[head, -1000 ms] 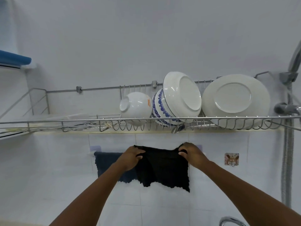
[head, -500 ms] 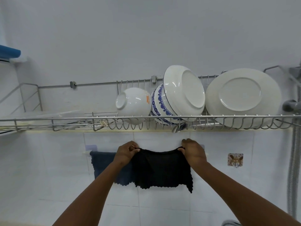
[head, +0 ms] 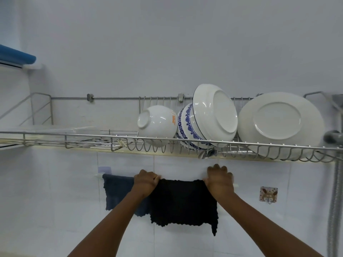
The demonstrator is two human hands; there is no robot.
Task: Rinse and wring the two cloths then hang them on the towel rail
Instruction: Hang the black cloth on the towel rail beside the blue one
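A black cloth [head: 182,202] hangs flat against the white tiled wall, its top edge stretched along the white towel rail [head: 99,176]. My left hand [head: 145,182] grips its top left corner and my right hand [head: 220,179] grips its top right corner, both at rail height. A dark blue cloth [head: 117,193] hangs over the rail to the left, partly behind my left forearm and the black cloth. Most of the rail is hidden by the cloths and hands.
A steel dish rack [head: 74,135] runs along the wall just above my hands, holding a white bowl [head: 157,123], a blue patterned bowl [head: 185,127] and two white plates [head: 280,125]. A small hook [head: 268,194] sticks to the tiles at right, beside a metal hose [head: 335,210].
Both hands have lifted the black cloth's top edge up to the rail and pulled it wider and flatter. The blue cloth has not moved.
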